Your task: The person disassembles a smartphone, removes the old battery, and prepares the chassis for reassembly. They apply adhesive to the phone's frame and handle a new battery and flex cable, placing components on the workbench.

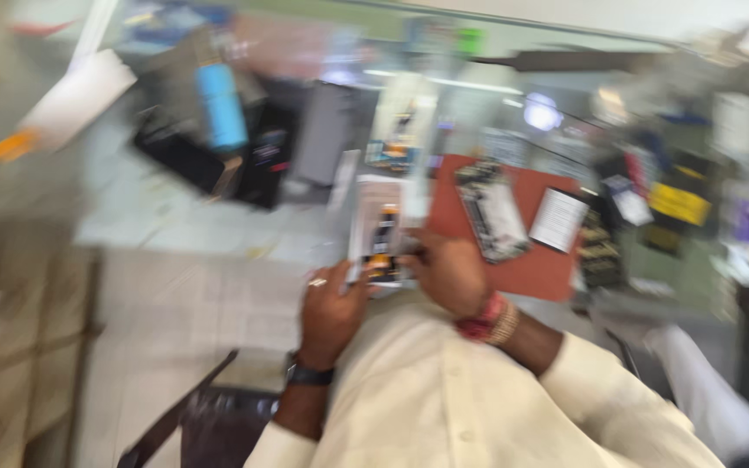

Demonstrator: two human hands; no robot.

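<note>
The whole head view is blurred by motion. My left hand (329, 314), with a ring and a dark wristwatch, and my right hand (450, 273), with red and beaded wristbands, both grip a flat white packet (381, 230) with a dark and orange item inside. The packet is held in front of my cream shirt. Finer detail of the packet is too smeared to make out.
A red mat (541, 264) on the counter carries an opened phone (492, 212) and a white card (558, 220). Dark bags with a blue bottle (221, 107) lie on the tiled floor at the upper left. Packaged goods crowd the right; a dark chair (218, 416) sits below.
</note>
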